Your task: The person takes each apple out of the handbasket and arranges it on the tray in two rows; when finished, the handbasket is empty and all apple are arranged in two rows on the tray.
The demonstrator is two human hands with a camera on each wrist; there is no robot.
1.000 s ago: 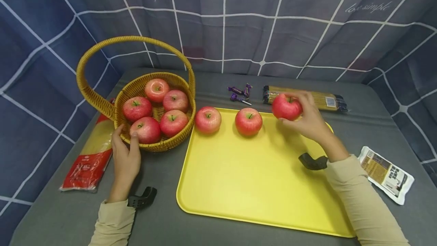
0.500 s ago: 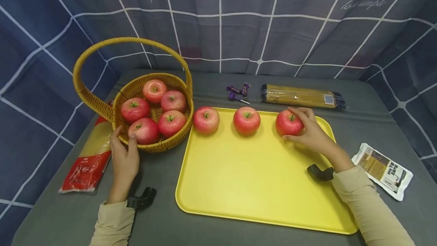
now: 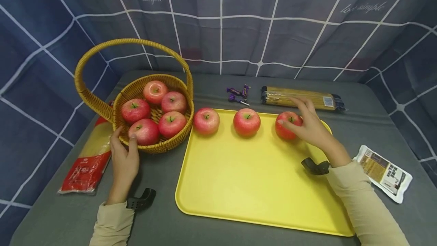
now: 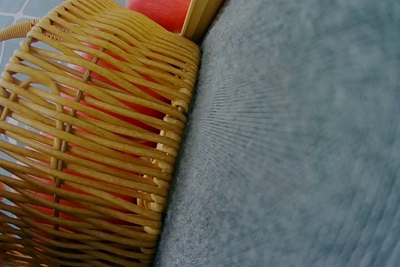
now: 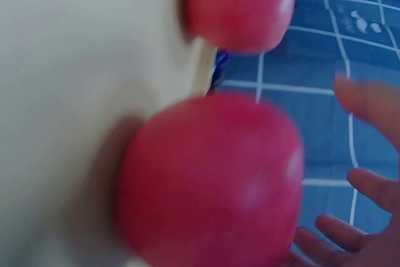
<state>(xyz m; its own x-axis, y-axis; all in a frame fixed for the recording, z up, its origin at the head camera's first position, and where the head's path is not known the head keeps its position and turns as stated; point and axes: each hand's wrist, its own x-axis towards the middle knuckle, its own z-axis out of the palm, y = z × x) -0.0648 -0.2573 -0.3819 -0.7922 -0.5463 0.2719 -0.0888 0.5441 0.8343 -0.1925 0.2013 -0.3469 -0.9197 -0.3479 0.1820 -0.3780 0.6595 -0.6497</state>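
Note:
A wicker basket [image 3: 168, 144] with an arched handle holds several red apples. My left hand [image 3: 123, 166] grips its near left rim, the thumb over the edge by an apple [image 3: 144, 131]. The basket's woven side [image 4: 106, 129] fills much of the left wrist view. Along the far edge of the yellow tray [image 3: 252, 177] stand three apples in a row: left [image 3: 206, 120], middle [image 3: 247, 122] and right [image 3: 283, 133]. My right hand [image 3: 315, 134] hovers over the right apple, fingers spread. In the right wrist view its fingers are apart from that apple [image 5: 212, 186].
Behind the tray lie purple-wrapped candies [image 3: 233, 90], a lollipop [image 3: 235, 99] and a long pack of thin yellow-brown sticks [image 3: 297, 96]. A white pouch [image 3: 384, 174] lies at the right. A red and yellow packet [image 3: 85, 170] is partly behind the basket. A checked cloth [image 3: 246, 41] hangs behind.
My right hand has lowered the third apple onto the tray's far right, let it go, and risen slightly with fingers spreading. The left hand stays at the basket.

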